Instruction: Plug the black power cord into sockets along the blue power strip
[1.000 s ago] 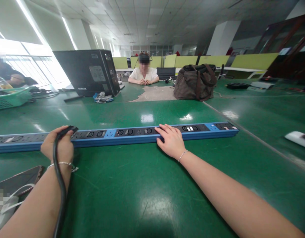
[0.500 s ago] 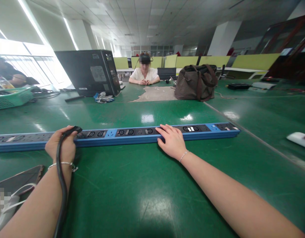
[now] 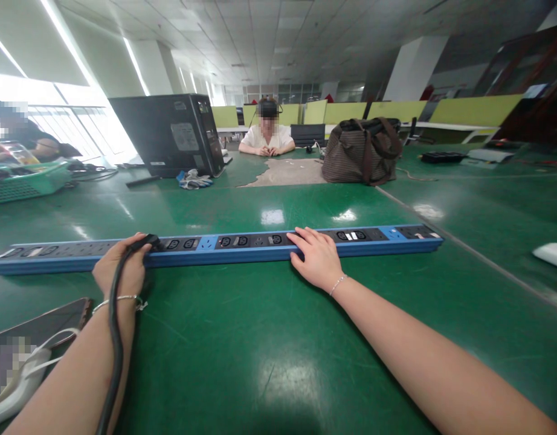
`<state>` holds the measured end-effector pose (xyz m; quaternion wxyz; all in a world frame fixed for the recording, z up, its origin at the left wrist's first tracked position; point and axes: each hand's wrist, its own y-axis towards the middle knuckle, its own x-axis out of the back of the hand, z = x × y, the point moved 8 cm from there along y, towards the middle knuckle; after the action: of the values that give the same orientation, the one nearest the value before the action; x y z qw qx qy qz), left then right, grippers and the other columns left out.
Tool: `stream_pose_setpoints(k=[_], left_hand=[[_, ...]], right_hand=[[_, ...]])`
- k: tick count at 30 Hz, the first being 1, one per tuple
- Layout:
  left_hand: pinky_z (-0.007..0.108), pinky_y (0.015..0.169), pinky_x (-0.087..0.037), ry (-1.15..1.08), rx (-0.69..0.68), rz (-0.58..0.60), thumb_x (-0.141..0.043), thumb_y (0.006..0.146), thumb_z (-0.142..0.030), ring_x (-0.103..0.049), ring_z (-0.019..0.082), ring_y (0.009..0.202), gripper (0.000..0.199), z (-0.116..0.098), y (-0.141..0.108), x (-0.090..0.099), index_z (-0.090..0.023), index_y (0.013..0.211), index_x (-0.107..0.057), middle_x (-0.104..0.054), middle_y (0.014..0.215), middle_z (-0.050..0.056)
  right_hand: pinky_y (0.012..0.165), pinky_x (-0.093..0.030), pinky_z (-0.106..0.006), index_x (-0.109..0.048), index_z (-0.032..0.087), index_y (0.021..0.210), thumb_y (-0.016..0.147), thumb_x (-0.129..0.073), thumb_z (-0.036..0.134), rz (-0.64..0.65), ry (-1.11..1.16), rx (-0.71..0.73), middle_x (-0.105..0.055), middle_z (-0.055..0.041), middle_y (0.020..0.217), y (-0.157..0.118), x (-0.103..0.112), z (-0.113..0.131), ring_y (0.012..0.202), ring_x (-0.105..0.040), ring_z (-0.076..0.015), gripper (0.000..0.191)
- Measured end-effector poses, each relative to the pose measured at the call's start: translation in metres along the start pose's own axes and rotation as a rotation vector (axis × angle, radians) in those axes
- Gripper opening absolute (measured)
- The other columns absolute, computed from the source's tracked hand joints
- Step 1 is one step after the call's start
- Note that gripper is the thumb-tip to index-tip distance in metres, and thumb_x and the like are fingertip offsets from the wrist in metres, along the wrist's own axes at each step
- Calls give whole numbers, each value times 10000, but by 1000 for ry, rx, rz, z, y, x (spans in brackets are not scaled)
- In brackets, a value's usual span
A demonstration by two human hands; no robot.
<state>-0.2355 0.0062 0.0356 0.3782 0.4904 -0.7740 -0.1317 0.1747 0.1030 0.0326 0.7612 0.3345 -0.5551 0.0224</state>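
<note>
A long blue power strip (image 3: 242, 256) with black sockets lies across the green table. My left hand (image 3: 122, 266) is closed on a black plug (image 3: 152, 241) at the strip's left part; the plug is over the sockets, and whether it sits in one cannot be made out. Its thick black cable (image 3: 116, 338) runs down over my left forearm. My right hand (image 3: 317, 257) rests on the strip right of its middle, fingers spread over the top, thumb at the near side.
Beyond the strip stand a black computer case (image 3: 165, 136), gloves (image 3: 194, 179) and a brown bag (image 3: 362, 151). A green basket (image 3: 29, 184) is at the far left, a dark tablet-like device (image 3: 56, 320) at the near left. A person (image 3: 267, 136) sits across the table.
The whole view has shifted slightly, so things appear a little further right. Both hands keep their places on the strip, with the plug still in my left hand.
</note>
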Motion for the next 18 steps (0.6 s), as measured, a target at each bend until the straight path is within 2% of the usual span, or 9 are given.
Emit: stream_pose_setpoints(k=[3,5,9,18], left_hand=[[344,950,-435,28,39,-23,-659,709,-342,-625,184,1002,347,-9,-5,6,-260,1046,-679,-704,1049,0],[366,954,-427,83,84,5,-655,712,-353,-620,192,993,345,-14,-9,8,-273,1047,-677,-702,1042,-2],[416,912,-444,170,172,64,-638,705,-478,-612,228,957,412,-13,-15,11,-292,1072,-665,-693,994,21],[422,822,-463,312,172,126,-510,773,-509,-599,246,846,387,-22,-14,13,-320,1081,-649,-673,907,38]], right_hand=[[1032,-288,-432,-558,276,1260,843,-480,321,6,6,-1,-518,-27,1364,0,0,0,1278,-411,-238,427],[1031,-289,-430,-557,276,1261,844,-477,321,6,6,0,-519,-24,1363,0,0,0,1274,-415,-236,427],[1033,-287,-425,-554,272,1265,842,-477,314,4,5,3,-514,-24,1367,-1,-1,0,1275,-412,-234,432],[1027,-297,-421,-563,274,1257,842,-475,310,4,3,1,-521,-27,1361,-1,1,1,1278,-412,-236,425]])
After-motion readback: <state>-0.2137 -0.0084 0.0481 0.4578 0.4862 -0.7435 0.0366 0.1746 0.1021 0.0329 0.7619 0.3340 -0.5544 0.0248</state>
